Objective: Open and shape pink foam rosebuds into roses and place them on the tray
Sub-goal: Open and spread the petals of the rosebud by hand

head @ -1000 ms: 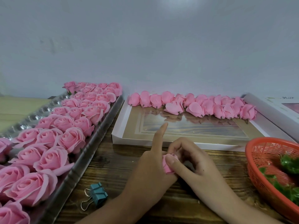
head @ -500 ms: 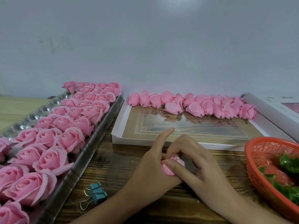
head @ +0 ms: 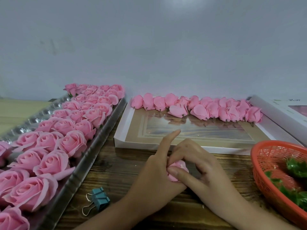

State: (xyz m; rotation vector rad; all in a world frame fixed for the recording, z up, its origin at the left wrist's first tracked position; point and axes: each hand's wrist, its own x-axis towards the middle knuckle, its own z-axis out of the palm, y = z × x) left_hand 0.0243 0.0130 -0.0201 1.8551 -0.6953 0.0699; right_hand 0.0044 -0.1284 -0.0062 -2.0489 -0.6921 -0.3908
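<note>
Hands: left hand [head: 154, 173] cups rosebud [head: 177, 170], forefinger raised; right hand [head: 204, 170] pinches it.

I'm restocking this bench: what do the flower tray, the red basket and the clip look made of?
Tray: probably thin glossy silver plastic; its moulded cups glint. Basket: orange-red plastic, judging by the uniform moulded mesh. Binder clip: apparently teal painted metal with bare wire handles.

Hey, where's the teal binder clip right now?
In the head view the teal binder clip lies low and left of centre on the wooden table, between the silver tray and the left hand.
</note>
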